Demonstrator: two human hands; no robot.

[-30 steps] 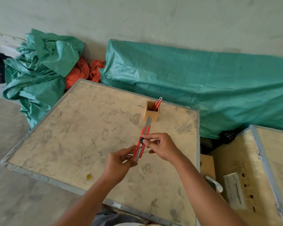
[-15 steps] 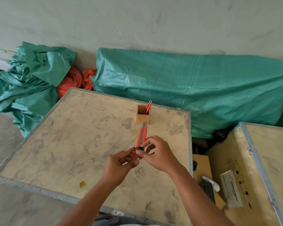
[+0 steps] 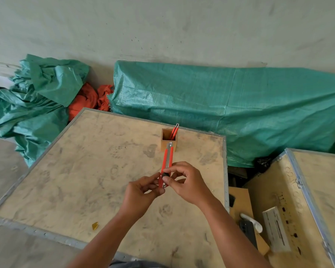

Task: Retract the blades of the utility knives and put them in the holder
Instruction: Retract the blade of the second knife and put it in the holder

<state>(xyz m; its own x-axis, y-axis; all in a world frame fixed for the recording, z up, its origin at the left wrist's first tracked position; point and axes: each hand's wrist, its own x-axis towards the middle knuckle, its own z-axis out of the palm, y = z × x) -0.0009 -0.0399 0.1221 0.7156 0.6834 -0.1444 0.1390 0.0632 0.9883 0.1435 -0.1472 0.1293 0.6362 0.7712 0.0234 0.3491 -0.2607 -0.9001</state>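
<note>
A red utility knife (image 3: 167,159) is held above the wooden crate top (image 3: 81,171), its tip pointing away toward the holder. My left hand (image 3: 141,194) pinches the knife's near end. My right hand (image 3: 186,182) grips it from the right, thumb on the black slider. Only a short metal tip shows at the far end. The small square wooden holder (image 3: 168,140) stands near the crate's far edge, with another red knife (image 3: 174,130) leaning upright inside it.
Green tarpaulin bundles (image 3: 230,105) and orange cloth (image 3: 85,101) lie behind the crate. A second crate (image 3: 317,200) stands at the right. Between the crates lie a phone (image 3: 247,230) and a white object. A small yellow scrap (image 3: 95,225) rests near the front edge.
The blade that stuck out past the knife's body a second ago is now drawn in. My right thumb has slid the black slider back toward me. The view shifted slightly.
</note>
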